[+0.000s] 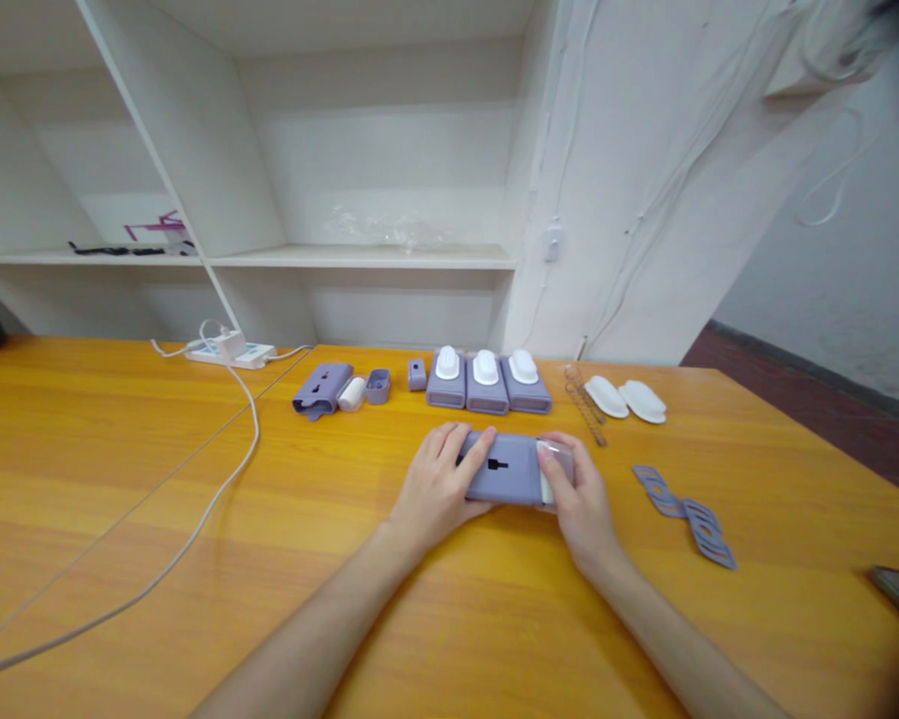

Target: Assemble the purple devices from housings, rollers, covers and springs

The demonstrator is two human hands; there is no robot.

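A purple plastic housing (510, 467) with a black slot-like cutout lies sideways above the wooden table, held between both hands. My left hand (439, 477) grips its left end, index finger laid across the top face. Around the right end my right hand (580, 499) is closed, with the thumb pressing on a white and clear end part (548, 469). How far that part sits inside the housing I cannot tell. To the right lie two flat purple slotted plates (708, 531), touching or overlapping at their corners.
Behind stand three purple housings with white caps (485, 367). Left of them are a small purple piece (417, 374), a purple cup (379, 385), a white cylinder (352, 393) and another housing (324, 387). Springs (585, 404) and white oval pieces (642, 401) lie right. A cable (229, 479) crosses left.
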